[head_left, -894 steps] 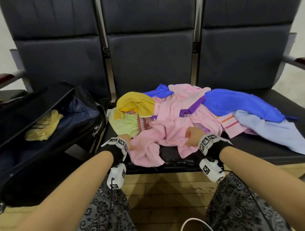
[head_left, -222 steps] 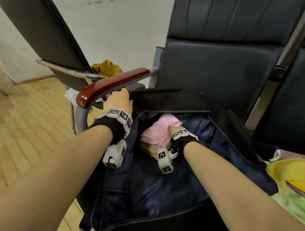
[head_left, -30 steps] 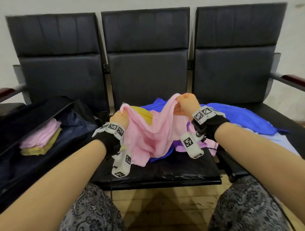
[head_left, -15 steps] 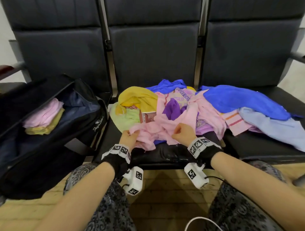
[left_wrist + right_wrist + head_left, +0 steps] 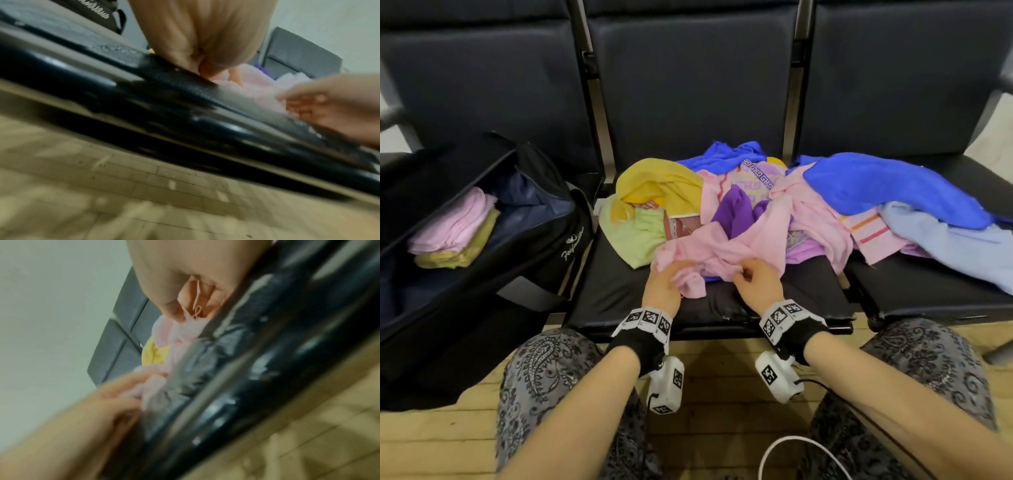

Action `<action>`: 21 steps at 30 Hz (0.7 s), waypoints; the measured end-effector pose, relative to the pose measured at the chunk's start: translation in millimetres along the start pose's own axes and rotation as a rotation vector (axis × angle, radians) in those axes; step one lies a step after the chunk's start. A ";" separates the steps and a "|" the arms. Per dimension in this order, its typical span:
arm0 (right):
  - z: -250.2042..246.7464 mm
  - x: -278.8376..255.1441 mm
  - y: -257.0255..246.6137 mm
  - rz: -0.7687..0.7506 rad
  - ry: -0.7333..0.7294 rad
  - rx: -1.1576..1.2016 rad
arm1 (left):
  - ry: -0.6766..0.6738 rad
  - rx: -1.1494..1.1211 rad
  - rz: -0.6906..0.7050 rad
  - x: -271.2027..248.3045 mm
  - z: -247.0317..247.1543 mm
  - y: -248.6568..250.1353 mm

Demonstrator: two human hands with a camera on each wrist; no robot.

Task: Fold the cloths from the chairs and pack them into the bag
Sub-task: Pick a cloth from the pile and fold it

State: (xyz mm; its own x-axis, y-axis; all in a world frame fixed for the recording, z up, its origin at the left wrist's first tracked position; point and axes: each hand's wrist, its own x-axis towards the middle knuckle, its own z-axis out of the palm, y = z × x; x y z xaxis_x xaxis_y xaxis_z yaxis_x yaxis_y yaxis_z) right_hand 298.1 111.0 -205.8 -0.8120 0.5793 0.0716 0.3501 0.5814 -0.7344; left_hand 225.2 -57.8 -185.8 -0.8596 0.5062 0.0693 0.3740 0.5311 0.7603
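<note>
From the head view, you are gripping a thin, crumpled pink cloth [image 5: 726,250] with both hands at the front of the middle chair seat [image 5: 619,294], a smooth black padded cushion. Your left hand [image 5: 662,286] is bunching a soft fold of it in curled fingers, and your right hand [image 5: 755,282] is pinching its edge just beside; the hands are sitting near each other, not touching. Behind the cloth a loose heap is lying across the seats: a yellow cloth [image 5: 657,181], a pale green one [image 5: 637,233], a purple piece [image 5: 732,212], a fleecy royal-blue cloth [image 5: 887,185] and a flat light-blue one [image 5: 955,250]. The black fabric bag [image 5: 524,246] is standing open on the left chair, holding a folded pink cloth [image 5: 453,222] stacked on a folded yellow-green one [image 5: 462,250].

From the left wrist view, blurred, your left hand [image 5: 201,35] is closing on gauzy pink fabric [image 5: 246,86] above the glossy seat edge [image 5: 164,116], with your right hand [image 5: 333,107] reaching in alongside.

From the right wrist view, also blurred, your right hand [image 5: 185,277] is pinching pink cloth [image 5: 179,331] with a loose thread hanging, while your left hand [image 5: 115,400] is clutching the same cloth lower down.
</note>
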 end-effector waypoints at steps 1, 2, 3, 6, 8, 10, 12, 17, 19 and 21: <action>-1.5 1.0 -0.5 0.000 0.019 0.102 | -0.005 0.011 0.009 -0.8 2.5 -2.7; -2.9 2.4 -1.9 -0.008 0.038 0.213 | -0.036 0.033 -0.002 -3.3 4.3 -3.1; -4.7 2.9 -4.9 -0.011 0.055 0.314 | -0.075 0.062 -0.039 -6.2 5.8 -1.7; -1.7 0.4 -11.2 -0.012 0.031 0.453 | -0.135 0.197 -0.098 -10.8 4.1 6.7; 3.1 -2.8 -8.8 -0.036 -0.056 0.459 | -0.198 0.219 -0.054 -9.4 0.0 9.6; 4.3 -3.1 -2.9 -0.064 -0.105 0.453 | -0.222 0.210 -0.067 -5.3 -2.5 6.9; 2.9 -2.7 1.0 -0.054 -0.104 0.472 | -0.180 0.211 -0.087 -1.9 -2.6 5.9; 2.8 -4.7 3.2 -0.019 -0.051 0.544 | 0.069 0.495 0.201 7.6 -2.1 22.9; 0.7 -4.9 2.4 -0.025 -0.052 0.578 | 0.184 0.520 0.342 13.4 -0.4 25.1; -0.9 -3.9 3.7 -0.036 -0.071 0.609 | 0.180 0.538 0.385 17.6 2.1 28.1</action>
State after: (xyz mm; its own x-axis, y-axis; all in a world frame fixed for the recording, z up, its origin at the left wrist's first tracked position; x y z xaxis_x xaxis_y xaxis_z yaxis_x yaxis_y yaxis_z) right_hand 303.0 111.4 -208.2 -0.8549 0.5136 0.0734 0.0092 0.1565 -0.9876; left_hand 221.3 -32.5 -164.6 -0.6577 0.6308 0.4119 0.7456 0.6231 0.2364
